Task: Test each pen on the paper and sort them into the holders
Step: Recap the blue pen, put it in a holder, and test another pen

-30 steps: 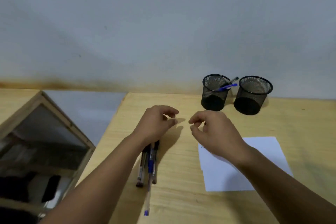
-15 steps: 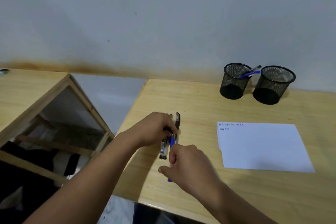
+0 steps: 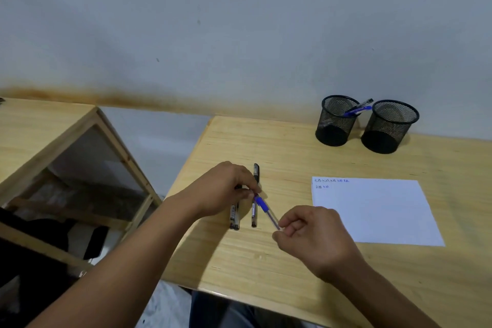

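A clear pen with a blue grip (image 3: pixel 264 206) slants across the wooden desk (image 3: pixel 292 269). My right hand (image 3: pixel 312 234) pinches its lower end, and my left hand (image 3: pixel 226 189) pinches its upper end. Under my left hand lie a few black pens (image 3: pixel 235 217) side by side, with one more black pen (image 3: pixel 256 189) next to them. The white paper (image 3: pixel 375 210) lies to the right, with blue scribbles at its top left corner. Two black mesh holders stand at the back: the left holder (image 3: pixel 336 121) holds blue pens, the right holder (image 3: pixel 387 126) looks empty.
The desk's left edge runs close to the pens, with a gap down to the floor beyond it. A wooden-framed stand (image 3: pixel 66 168) with dark items inside is at the left. The grey wall is right behind the holders.
The camera view shifted left and down. My right hand took hold of the blue-grip pen and swung its lower end out to the right, away from the row; my left hand stays on the pens.
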`<state>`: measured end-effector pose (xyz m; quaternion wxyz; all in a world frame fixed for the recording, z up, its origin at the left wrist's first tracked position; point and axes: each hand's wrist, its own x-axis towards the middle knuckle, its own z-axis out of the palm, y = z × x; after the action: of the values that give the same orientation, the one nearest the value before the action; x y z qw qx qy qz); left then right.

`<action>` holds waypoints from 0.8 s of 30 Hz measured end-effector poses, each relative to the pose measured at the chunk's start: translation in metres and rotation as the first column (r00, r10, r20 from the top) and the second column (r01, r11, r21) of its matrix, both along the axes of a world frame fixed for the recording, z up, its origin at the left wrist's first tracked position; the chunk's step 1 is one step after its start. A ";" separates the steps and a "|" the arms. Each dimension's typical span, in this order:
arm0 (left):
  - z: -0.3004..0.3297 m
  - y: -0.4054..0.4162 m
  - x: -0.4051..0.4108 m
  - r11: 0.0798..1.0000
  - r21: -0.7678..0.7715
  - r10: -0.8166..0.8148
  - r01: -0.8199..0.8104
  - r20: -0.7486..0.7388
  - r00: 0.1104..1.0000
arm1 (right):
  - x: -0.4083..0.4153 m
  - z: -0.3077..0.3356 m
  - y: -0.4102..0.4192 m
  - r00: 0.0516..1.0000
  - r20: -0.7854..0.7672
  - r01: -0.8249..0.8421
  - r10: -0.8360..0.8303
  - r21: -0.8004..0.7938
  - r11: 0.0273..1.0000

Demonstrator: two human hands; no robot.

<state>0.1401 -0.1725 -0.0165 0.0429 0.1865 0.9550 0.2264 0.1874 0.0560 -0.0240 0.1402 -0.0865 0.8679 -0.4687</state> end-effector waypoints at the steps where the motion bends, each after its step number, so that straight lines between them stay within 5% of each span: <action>1: 0.002 0.003 0.002 1.000 0.013 -0.015 0.015 -0.021 1.000 | 0.002 0.002 0.009 1.000 0.013 0.013 -0.012 -0.041 0.999; 5: 0.003 0.021 0.013 0.998 0.021 -0.055 0.059 -0.153 0.987 | 0.006 0.010 0.044 0.999 0.036 0.006 -0.001 -0.133 0.991; 14: -0.002 0.076 0.027 0.971 0.140 -0.118 0.193 -0.418 0.901 | -0.005 0.033 0.095 0.937 -0.283 -0.121 0.204 0.283 0.951; 24: -0.007 0.117 0.027 0.924 0.377 0.085 0.065 -0.369 0.925 | -0.019 0.032 0.105 0.916 -0.382 -0.093 0.124 0.099 0.991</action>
<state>0.1669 -0.0554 -0.0236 -0.1806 0.2264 0.8834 0.3683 0.1681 0.1608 0.0078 -0.0051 -0.2198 0.8901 -0.3993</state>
